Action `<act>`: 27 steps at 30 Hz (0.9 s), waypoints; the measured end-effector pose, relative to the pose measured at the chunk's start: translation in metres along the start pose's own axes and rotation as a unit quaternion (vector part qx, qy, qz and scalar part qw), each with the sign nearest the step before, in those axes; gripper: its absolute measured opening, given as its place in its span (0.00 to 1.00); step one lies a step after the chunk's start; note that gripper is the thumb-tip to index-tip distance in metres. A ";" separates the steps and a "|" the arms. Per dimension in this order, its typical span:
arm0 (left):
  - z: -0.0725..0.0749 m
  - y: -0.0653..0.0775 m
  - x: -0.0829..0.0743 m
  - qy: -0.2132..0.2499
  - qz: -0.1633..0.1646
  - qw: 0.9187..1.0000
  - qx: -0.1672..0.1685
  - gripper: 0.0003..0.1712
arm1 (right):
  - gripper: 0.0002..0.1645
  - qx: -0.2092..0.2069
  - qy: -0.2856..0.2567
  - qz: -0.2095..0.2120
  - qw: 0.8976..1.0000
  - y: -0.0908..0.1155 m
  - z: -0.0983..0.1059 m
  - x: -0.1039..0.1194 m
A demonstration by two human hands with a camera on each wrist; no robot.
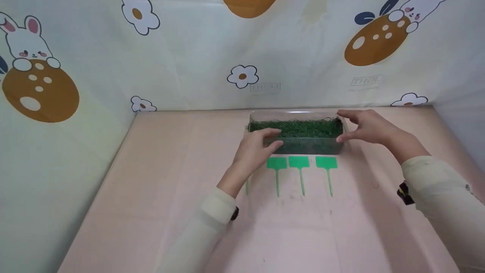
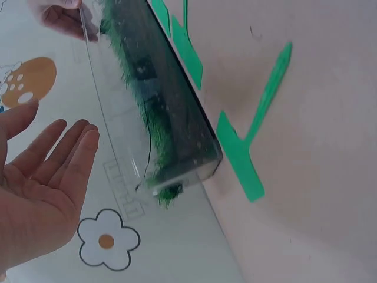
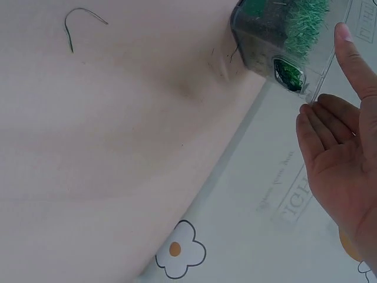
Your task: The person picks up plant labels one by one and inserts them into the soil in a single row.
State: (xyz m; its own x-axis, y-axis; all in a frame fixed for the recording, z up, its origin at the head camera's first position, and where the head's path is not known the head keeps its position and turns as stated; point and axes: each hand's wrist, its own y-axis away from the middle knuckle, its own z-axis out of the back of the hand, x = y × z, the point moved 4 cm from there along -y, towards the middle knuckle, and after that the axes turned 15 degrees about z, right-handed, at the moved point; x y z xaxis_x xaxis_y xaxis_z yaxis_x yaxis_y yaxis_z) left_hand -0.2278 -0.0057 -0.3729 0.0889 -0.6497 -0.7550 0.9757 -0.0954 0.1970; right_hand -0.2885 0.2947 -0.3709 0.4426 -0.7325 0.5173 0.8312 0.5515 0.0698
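A clear plastic box (image 1: 303, 147) holding green artificial grass (image 1: 299, 128) stands at the back of the table. My left hand (image 1: 254, 149) is at the box's left end, fingers and thumb spread; the left wrist view shows this palm (image 2: 41, 200) apart from the clear wall. At the opposite end, my right hand (image 1: 373, 127) has its straight fingers and thumb at the rim. The right wrist view places those fingertips (image 3: 312, 112) right at the box's upper corner. Several green T-shaped plant labels (image 1: 299, 162) lie in front of the box, one partly hidden by my left arm.
A patterned wall covering (image 1: 189, 68) rises just behind the box at the table's back edge. The pink table surface (image 1: 182, 182) extends to the left and front. A thin, bent strand (image 3: 85, 10) lies on the table to the right of the labels.
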 end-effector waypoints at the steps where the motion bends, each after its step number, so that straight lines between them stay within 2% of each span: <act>1: -0.003 0.000 -0.001 0.000 0.001 1.000 0.004 0.23 | 0.58 0.000 0.001 0.001 1.000 0.000 0.000 0.000; 12: -0.037 -0.002 -0.010 -0.012 0.021 0.998 0.058 0.25 | 0.57 0.007 0.016 -0.004 1.000 -0.001 0.003 0.000; 16: -0.048 -0.003 -0.014 -0.029 0.019 0.997 0.074 0.25 | 0.57 0.011 0.019 -0.011 1.000 0.000 0.004 -0.001; 20: -0.056 -0.003 -0.018 -0.051 0.015 0.995 0.081 0.25 | 0.58 0.013 0.022 -0.011 1.000 -0.001 0.005 0.000; 27: -0.066 -0.004 -0.018 -0.063 0.007 0.993 0.098 0.24 | 0.58 0.019 0.022 -0.018 0.999 -0.003 0.002 0.000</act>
State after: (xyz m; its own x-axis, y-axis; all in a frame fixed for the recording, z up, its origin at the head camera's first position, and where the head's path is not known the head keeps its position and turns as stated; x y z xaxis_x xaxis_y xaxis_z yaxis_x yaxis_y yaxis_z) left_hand -0.2201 0.0564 -0.4015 0.0649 -0.7401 -0.6694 0.9158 -0.2222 0.3345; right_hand -0.2916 0.2945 -0.3691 0.4280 -0.7682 0.4761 0.8335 0.5392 0.1205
